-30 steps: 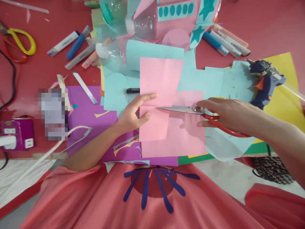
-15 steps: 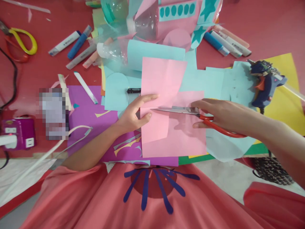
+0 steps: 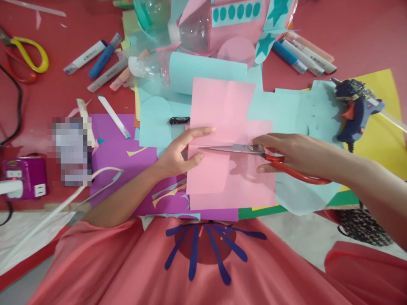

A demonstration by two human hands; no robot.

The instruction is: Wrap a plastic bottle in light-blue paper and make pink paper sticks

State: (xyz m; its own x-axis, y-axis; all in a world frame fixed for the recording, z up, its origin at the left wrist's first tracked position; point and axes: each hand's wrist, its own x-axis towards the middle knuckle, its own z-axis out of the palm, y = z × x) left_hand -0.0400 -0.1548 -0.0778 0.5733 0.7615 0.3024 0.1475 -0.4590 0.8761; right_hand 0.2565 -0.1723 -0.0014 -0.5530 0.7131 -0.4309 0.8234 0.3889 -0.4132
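Pink rectangular sheet of thin paper (image 3: 225, 110), slit partway across from its right edge, lies at the middle of the work area, over a larger pink paper sheet (image 3: 251, 190). It looks light and limp enough to flex along the slit, likely a little slick, and easily creased or torn, so the uncut left margin seems the best place to take hold, with fingers spread to both sides of the slit. The left hand (image 3: 174, 154) grips that margin, forefinger above the line and thumb below, its other fingers not clearly visible. The right hand (image 3: 289, 148) is curled round red-handled metal scissors (image 3: 251, 149), their blades pointing left along the slit. Purple paper (image 3: 108, 148) and pale blue paper (image 3: 280, 110) cover much of the red surface (image 3: 359, 34). Farther back lies a clear plastic bottle wrapped in pale blue paper (image 3: 206, 70); to the right, a dark blue glue gun (image 3: 352, 123) rests near yellow paper (image 3: 384, 127). Pale flooring (image 3: 299, 233) shows beyond the near edge.
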